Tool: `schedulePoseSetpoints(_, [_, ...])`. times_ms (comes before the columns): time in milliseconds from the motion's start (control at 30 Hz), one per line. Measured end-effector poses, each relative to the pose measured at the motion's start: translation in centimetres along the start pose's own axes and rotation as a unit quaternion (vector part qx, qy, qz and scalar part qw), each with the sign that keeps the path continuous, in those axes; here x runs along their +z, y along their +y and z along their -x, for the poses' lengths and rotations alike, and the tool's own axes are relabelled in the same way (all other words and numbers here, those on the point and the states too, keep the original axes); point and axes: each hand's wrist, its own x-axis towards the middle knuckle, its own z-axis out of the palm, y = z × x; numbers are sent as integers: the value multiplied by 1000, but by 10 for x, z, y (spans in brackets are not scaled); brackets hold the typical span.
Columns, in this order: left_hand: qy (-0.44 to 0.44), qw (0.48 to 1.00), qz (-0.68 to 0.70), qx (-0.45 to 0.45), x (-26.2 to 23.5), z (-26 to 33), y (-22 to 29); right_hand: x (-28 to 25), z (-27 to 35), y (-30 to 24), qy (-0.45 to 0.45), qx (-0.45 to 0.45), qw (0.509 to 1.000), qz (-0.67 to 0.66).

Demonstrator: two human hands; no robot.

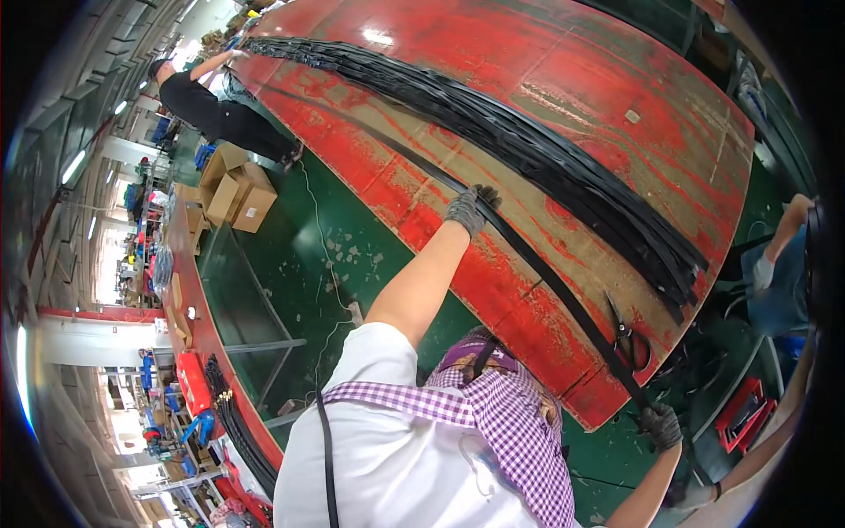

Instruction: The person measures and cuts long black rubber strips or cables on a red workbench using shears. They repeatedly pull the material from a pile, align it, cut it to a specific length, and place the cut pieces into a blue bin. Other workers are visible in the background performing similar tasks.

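A long flat black strip (554, 280) runs across the worn red table (519, 326), from the far left toward the near right corner. My left hand (473, 211), in a grey glove, is closed around it near the table's near edge. Just past the right corner, my gloved right hand (660, 427) grips the same strip close to its near end. Black-handled scissors (628, 339) lie on the table beside the strip, their blades pointing away. Behind it stretches a thick bundle of similar black strips (510, 132), laid lengthwise.
At the far left end a person (198, 106) in black stands by the table. Another person's arm (783, 233) reaches in at the right, near a red tray (746, 414). Cardboard boxes (238, 194) and a white cable (321, 229) lie on the green floor.
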Motion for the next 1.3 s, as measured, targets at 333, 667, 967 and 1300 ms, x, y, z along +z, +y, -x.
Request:
schedulePoseSetpoints(333, [61,998,2,-19,-25,0,-33,-5,29,26,-39,-49,997,-53])
schedulePoseSetpoints(667, [32,999,5,-8,-17,-6,-11,-8,22,31,-6,-73,996,-58])
schedulePoseSetpoints(967, [29,999,-6,29,-5,-8,44,-15,22,18,-3,-76,994,-78])
schedulePoseSetpoints(1300, [25,998,-24,53,1,-17,71,-13,24,38,19,-66,994,-86])
